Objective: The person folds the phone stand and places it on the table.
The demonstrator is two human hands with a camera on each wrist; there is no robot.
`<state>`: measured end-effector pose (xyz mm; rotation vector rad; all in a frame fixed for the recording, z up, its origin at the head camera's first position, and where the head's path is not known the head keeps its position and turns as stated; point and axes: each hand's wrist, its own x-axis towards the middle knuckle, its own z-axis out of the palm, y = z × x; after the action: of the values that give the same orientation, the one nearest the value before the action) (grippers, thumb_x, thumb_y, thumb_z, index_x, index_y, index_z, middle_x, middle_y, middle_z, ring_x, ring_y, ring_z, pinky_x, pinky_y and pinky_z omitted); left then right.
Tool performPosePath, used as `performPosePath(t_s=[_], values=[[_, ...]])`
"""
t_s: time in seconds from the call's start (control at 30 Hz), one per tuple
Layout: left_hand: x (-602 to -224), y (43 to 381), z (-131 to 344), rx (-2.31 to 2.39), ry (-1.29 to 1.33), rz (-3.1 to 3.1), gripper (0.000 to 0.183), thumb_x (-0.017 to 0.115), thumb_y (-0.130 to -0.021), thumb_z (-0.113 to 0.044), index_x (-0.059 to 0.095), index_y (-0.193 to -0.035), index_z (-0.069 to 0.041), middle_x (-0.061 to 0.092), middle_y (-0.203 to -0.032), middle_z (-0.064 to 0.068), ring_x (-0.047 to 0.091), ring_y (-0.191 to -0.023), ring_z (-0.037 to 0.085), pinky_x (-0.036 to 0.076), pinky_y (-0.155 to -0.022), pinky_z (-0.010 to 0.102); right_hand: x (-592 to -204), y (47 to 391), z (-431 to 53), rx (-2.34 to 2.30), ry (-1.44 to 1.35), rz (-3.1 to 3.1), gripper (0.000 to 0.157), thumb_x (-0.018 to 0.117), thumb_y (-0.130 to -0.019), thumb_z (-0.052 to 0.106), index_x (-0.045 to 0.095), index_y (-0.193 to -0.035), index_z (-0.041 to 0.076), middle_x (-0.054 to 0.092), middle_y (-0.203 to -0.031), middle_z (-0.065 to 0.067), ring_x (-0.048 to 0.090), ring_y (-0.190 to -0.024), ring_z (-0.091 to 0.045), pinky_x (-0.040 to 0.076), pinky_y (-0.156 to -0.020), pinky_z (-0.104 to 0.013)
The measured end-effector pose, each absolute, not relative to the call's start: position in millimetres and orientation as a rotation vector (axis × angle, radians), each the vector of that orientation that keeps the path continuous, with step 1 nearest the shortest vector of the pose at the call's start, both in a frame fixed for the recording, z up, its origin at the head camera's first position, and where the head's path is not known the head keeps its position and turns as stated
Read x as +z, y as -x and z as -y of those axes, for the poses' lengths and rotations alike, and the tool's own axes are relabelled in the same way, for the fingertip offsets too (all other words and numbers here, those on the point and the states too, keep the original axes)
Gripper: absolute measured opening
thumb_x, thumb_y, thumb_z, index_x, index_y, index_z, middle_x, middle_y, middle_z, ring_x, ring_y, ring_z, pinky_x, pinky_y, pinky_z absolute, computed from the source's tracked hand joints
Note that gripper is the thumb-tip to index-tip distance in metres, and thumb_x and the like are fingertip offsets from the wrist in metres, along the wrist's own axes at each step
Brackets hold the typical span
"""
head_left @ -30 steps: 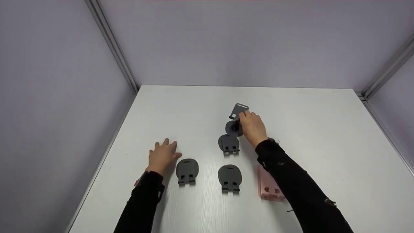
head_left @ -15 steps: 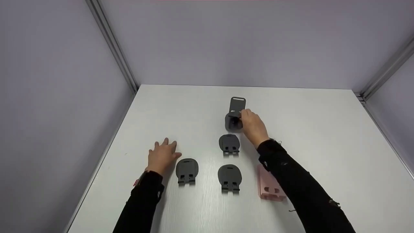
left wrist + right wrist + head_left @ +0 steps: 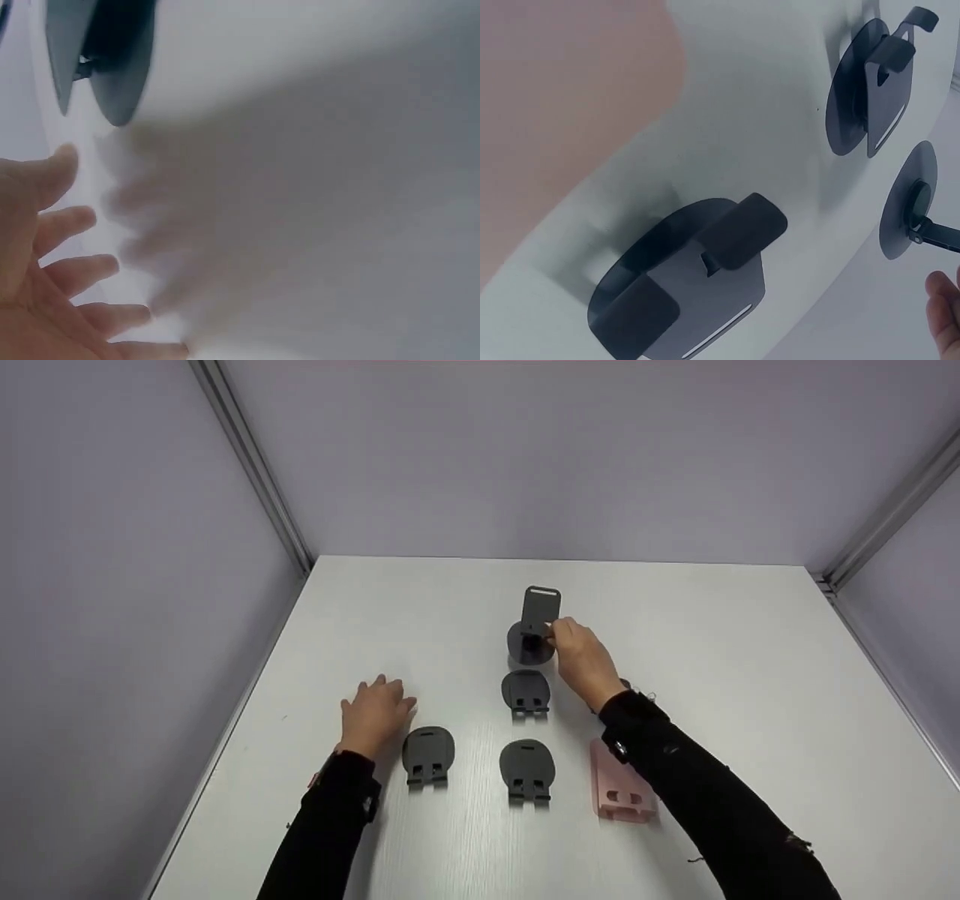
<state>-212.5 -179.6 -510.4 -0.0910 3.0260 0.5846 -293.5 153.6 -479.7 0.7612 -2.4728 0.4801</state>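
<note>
Near the far part of the white table (image 3: 420, 607), my right hand (image 3: 589, 660) holds a dark grey folding phone stand at its right side. The stand is unfolded: its slotted plate (image 3: 541, 604) rises above the round base (image 3: 517, 645). In the right wrist view, its round base (image 3: 911, 202) and hinged arm (image 3: 939, 235) show at the right edge beside my fingertips (image 3: 937, 285); the plate is out of that frame. My left hand (image 3: 373, 716), fingers spread, lies low over the table beside a folded grey phone stand (image 3: 428, 754) and holds nothing.
Two more folded grey phone stands, one in the middle (image 3: 526, 690) and one nearer me (image 3: 527, 766), lie in line below the held one. A pink phone stand (image 3: 622, 780) lies by my right sleeve. Grey panels (image 3: 525, 457) wall the table.
The held stand's plate has swung from a rightward tilt to straight above its base. The base has shifted slightly away from me, off the stand below. My left hand stays in place.
</note>
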Motion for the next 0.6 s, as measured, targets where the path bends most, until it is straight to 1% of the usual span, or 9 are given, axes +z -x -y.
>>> performPosePath(t_s=[0.07, 0.13, 0.23, 0.33, 0.5, 0.6], values=[[-505.2, 216.9, 173.4, 0.688, 0.093, -3.023, 0.044, 0.058, -0.104, -0.034, 0.064, -0.135, -0.004, 0.053, -0.148, 0.024, 0.042, -0.140, 0.051, 0.031, -0.111, 0.072, -479.4, 291.3, -153.3, 0.478, -0.771, 2.474, 0.008, 0.060, -0.101, 0.003, 0.055, -0.096, -0.001, 0.059, -0.089, -0.014, 0.062, -0.075, -0.033, 0.053, -0.069, -0.047], [-499.5, 222.0, 164.3, 0.795, 0.087, -3.003, 0.050, 0.056, -0.105, -0.035, 0.058, -0.144, -0.003, 0.053, -0.149, 0.022, 0.039, -0.144, 0.047, 0.031, -0.115, 0.065, -478.7, 289.3, -153.5, 0.477, -0.778, 2.480, 0.008, 0.060, -0.101, 0.003, 0.055, -0.096, -0.001, 0.060, -0.089, -0.013, 0.062, -0.075, -0.032, 0.053, -0.069, -0.047], [-491.3, 229.9, 146.7, 0.974, 0.078, -2.954, 0.051, 0.054, -0.106, -0.037, 0.056, -0.146, -0.006, 0.054, -0.149, 0.019, 0.044, -0.143, 0.042, 0.038, -0.114, 0.057, -477.6, 286.9, -153.1, 0.475, -0.793, 2.477, 0.009, 0.062, -0.099, 0.003, 0.054, -0.095, 0.000, 0.060, -0.088, -0.013, 0.061, -0.075, -0.032, 0.053, -0.068, -0.047], [-484.1, 236.7, 126.5, 1.103, 0.053, -2.927, 0.051, 0.054, -0.106, -0.038, 0.056, -0.146, -0.008, 0.056, -0.148, 0.017, 0.050, -0.138, 0.038, 0.042, -0.112, 0.053, -476.9, 284.6, -152.4, 0.466, -0.812, 2.472, 0.011, 0.063, -0.099, 0.003, 0.053, -0.094, 0.000, 0.059, -0.087, -0.013, 0.061, -0.073, -0.033, 0.053, -0.066, -0.047], [-476.2, 245.4, 95.5, 1.409, 0.052, -2.835, 0.051, 0.054, -0.106, -0.037, 0.057, -0.145, -0.003, 0.061, -0.142, 0.017, 0.055, -0.134, 0.034, 0.043, -0.113, 0.046, -476.9, 281.4, -149.7, 0.463, -0.844, 2.479, 0.012, 0.064, -0.098, 0.001, 0.053, -0.093, 0.000, 0.060, -0.086, -0.013, 0.062, -0.073, -0.033, 0.054, -0.066, -0.046], [-474.5, 250.4, 82.6, 1.572, 0.107, -2.736, 0.053, 0.053, -0.107, -0.037, 0.053, -0.148, -0.003, 0.060, -0.142, 0.018, 0.058, -0.132, 0.032, 0.046, -0.110, 0.044, -477.4, 279.2, -145.9, 0.474, -0.884, 2.473, 0.012, 0.065, -0.097, -0.001, 0.054, -0.093, 0.000, 0.061, -0.085, -0.013, 0.063, -0.073, -0.032, 0.054, -0.066, -0.044]])
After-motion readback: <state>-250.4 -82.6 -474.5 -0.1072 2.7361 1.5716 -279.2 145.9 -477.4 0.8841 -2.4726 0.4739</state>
